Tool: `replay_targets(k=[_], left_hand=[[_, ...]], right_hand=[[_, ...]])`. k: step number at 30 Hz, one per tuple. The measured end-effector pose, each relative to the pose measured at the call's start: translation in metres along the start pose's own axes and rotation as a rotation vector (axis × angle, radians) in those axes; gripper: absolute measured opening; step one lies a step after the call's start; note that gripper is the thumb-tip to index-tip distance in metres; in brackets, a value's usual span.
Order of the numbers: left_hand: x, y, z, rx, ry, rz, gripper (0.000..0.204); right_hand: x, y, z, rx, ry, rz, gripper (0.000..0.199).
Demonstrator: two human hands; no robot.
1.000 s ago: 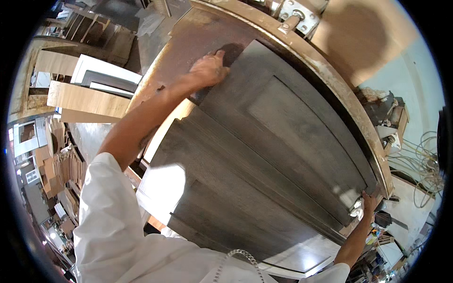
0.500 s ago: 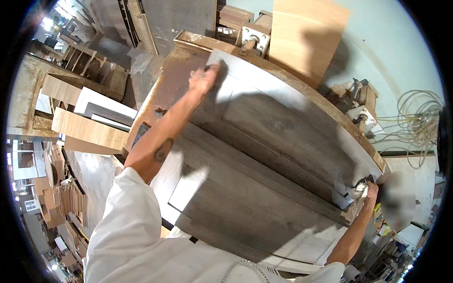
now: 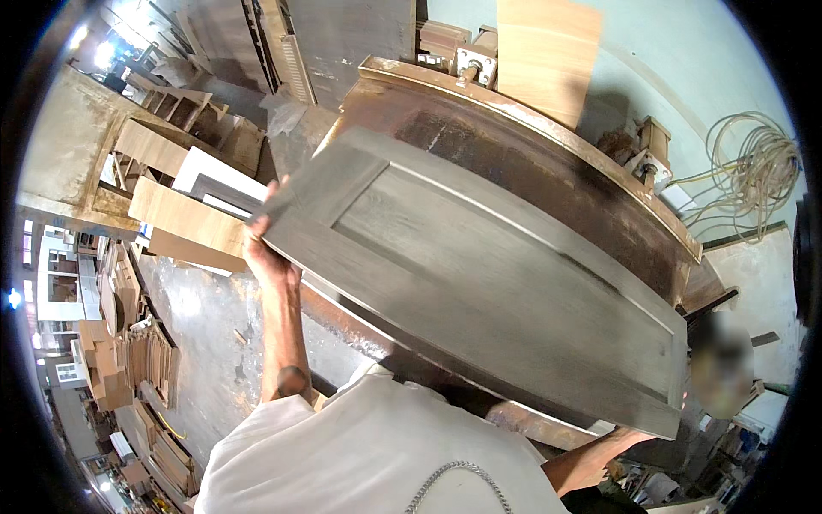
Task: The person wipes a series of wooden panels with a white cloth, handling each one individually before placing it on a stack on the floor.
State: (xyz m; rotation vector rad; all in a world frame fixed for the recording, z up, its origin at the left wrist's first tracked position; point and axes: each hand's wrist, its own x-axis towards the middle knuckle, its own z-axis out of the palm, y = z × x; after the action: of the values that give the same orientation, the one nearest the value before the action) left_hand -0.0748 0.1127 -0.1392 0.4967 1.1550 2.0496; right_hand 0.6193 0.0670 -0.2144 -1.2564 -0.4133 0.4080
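A long grey recessed-panel cabinet door is lifted and tilted over a rusty brown metal table. My left hand holds its left end, with fingers wrapped over the edge. At the opposite end my right hand grips the near right corner from below; most of its fingers are hidden behind the door. Under the near edge of the door a strip of white shows, and I cannot tell what it belongs to.
A raised rail edges the far side of the metal table. Wooden boards stick out at the left. Coiled pale hose hangs on the right wall. A blurred person is beyond the right end, and stacked panels stand far left.
Both hands have moved to the ends of a grey door, which is now raised and tilted. The table's brown surface is uncovered behind it. My left hand came back toward me from the far edge.
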Motion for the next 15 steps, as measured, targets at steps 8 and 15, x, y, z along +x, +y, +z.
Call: replay_targets(k=[8,15], left_hand=[[-0.042,-0.042,-0.068,-0.121,0.065,-0.158,0.062],[-0.054,-0.057,-0.191,0.589,0.395,0.096,0.051]], right_hand=[[-0.069,-0.021,-0.060,-0.110,0.142,0.151,0.032],[-0.094,-0.047,-0.110,-0.713,0.277,0.170,0.024]])
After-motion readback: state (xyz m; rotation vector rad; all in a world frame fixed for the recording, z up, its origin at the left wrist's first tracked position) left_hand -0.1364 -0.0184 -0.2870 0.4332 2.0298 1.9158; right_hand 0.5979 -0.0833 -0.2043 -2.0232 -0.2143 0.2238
